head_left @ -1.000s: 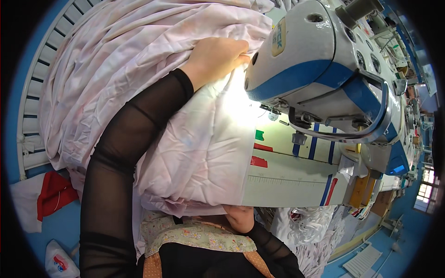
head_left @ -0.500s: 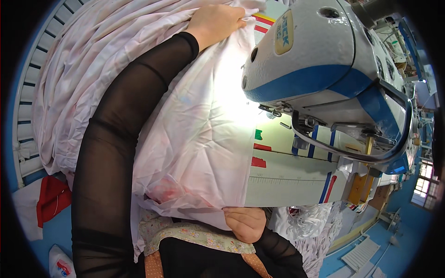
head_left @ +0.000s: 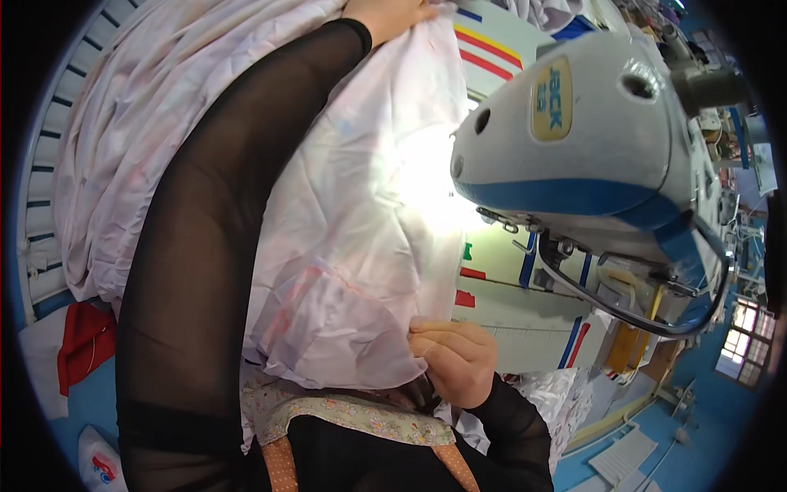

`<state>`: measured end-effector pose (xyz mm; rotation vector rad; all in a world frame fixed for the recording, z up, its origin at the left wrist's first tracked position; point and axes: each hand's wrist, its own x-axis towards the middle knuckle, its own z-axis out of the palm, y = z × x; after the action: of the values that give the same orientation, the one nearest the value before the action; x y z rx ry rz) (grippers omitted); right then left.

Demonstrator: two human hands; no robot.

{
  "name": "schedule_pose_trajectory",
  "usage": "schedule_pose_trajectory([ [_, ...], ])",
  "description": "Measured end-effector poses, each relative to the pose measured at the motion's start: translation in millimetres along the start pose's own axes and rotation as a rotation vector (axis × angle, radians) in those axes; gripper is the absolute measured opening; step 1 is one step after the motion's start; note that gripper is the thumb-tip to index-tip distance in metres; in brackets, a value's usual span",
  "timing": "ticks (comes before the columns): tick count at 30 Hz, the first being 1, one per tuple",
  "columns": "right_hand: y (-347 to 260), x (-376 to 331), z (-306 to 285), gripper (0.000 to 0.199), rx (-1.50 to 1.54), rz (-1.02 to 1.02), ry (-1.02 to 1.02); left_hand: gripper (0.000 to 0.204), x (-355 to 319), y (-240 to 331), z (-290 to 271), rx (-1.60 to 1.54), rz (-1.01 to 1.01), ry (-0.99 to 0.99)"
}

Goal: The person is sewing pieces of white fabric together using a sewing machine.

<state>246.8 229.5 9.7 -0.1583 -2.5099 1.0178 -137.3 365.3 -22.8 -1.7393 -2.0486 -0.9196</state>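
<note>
A pale pink-and-white fabric (head_left: pixel 352 205) with faint coloured blotches spreads over the table and hangs toward my lap. At its far edge my left hand (head_left: pixel 392 18) is closed on the cloth, partly cut off by the top of the picture. My right hand (head_left: pixel 455 361) pinches the near right corner of the fabric between thumb and fingers. To the right of the cloth stands a white and blue sewing machine (head_left: pixel 574 139). Its lamp glares on the fabric's right edge, so the needle area is hard to make out.
The machine's pale table (head_left: pixel 525 332) carries a printed ruler and coloured tape strips. A curved metal bar (head_left: pixel 607 316) juts from the machine. Heaped fabric (head_left: pixel 123 180) lies along a slatted rack (head_left: pixel 41 217) at left. Red and white cloth (head_left: pixel 86 348) lies lower left.
My right hand has moved up and to the right, drawing the near corner of the fabric with it. My left hand sits farther away. The view has shifted, placing the machine lower and more rightward.
</note>
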Motion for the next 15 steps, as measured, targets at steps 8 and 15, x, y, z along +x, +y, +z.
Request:
schedule_pose_trajectory([
  [8,7,2,-3,0.029,0.076,0.109,0.016,0.093,-181,32,-221,0.223,-0.052,-0.511],
  [15,2,11,-1,0.024,0.094,0.133,0.009,0.049,-280,-25,-278,0.243,-0.424,-0.54],
])
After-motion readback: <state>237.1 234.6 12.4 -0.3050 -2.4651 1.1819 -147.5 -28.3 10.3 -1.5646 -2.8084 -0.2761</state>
